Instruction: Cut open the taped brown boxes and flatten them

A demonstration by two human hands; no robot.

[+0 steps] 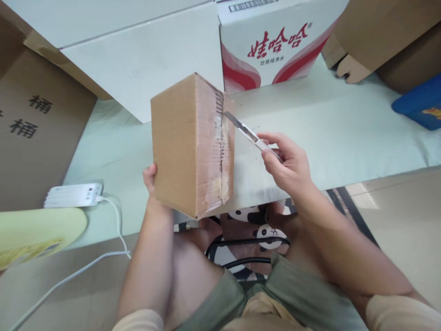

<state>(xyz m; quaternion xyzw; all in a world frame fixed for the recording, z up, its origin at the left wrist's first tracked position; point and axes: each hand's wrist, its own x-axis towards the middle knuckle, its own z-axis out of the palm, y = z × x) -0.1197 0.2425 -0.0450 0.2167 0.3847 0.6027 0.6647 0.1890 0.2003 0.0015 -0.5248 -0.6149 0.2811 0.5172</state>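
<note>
My left hand [150, 178] grips a brown cardboard box [175, 147] from its left side, with most of the fingers hidden behind it. The box is tilted near the table's front edge, its taped seam turned to the right. In my right hand [287, 161] is a utility knife [253, 137], pinched between thumb and fingers. Its blade is out, and the tip lies at the upper part of the seam; whether it touches or has gone in I cannot tell. The tape along the seam looks wrinkled, with dark printed marks.
Behind the box stand a large white carton [144, 59] and a white-and-red carton [265, 55]. Brown cartons flank the table [344, 124]. A white power bank [74, 195] with a cable and a yellow-green object [41, 230] lie left; a blue object [418, 103] sits right.
</note>
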